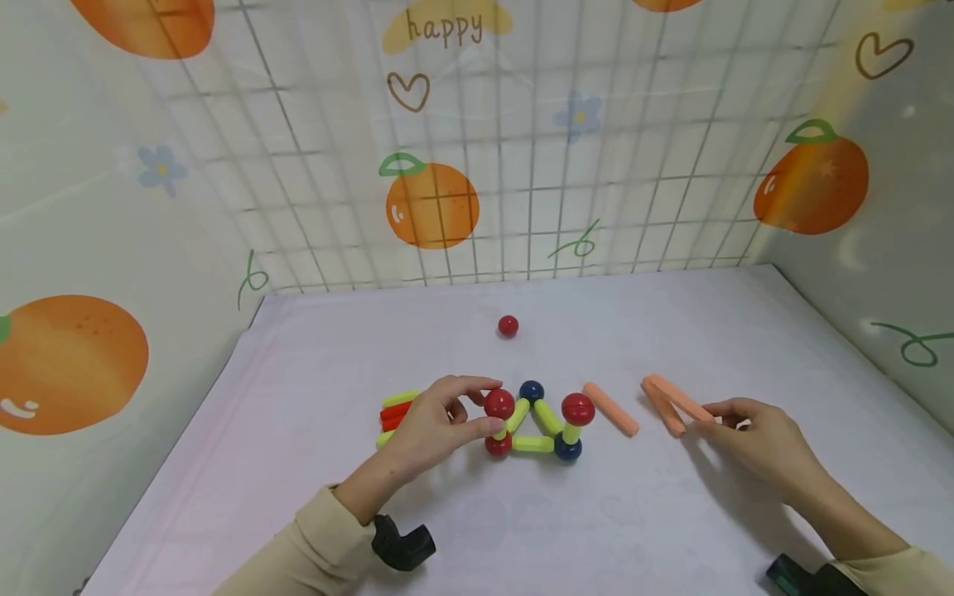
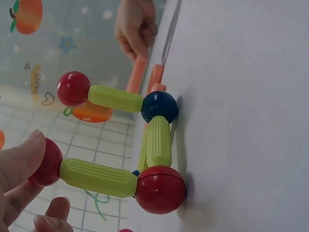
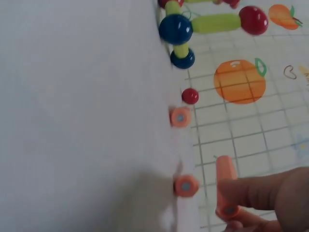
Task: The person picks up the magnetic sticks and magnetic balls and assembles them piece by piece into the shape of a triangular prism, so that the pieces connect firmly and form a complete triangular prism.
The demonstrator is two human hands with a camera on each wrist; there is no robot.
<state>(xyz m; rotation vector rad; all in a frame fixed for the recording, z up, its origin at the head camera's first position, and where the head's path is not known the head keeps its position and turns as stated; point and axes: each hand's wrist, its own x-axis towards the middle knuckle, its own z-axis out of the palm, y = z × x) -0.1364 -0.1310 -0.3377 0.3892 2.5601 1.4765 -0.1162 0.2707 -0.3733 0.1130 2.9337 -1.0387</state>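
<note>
A magnetic ball-and-stick triangle of lime rods (image 1: 532, 444) lies on the table, joined by a red corner ball (image 2: 160, 190) and two dark blue balls (image 1: 532, 391). Two short lime rods stand upright from its front corners, each topped by a red ball. My left hand (image 1: 440, 422) pinches the left top ball (image 1: 499, 404) between thumb and fingers; the right top ball (image 1: 578, 409) is untouched. My right hand (image 1: 768, 447) pinches one end of a salmon-orange rod (image 3: 225, 169), raised off the table. Under its far end lies another orange rod (image 1: 663, 407); whether they touch, I cannot tell.
A third orange rod (image 1: 611, 409) lies right of the triangle. Behind it sits a loose red ball (image 1: 508, 326). Lime and red rods (image 1: 395, 411) lie side by side at left, partly behind my left hand. Fruit-print curtains (image 1: 492, 273) over a wire grid border the white table (image 1: 328, 348).
</note>
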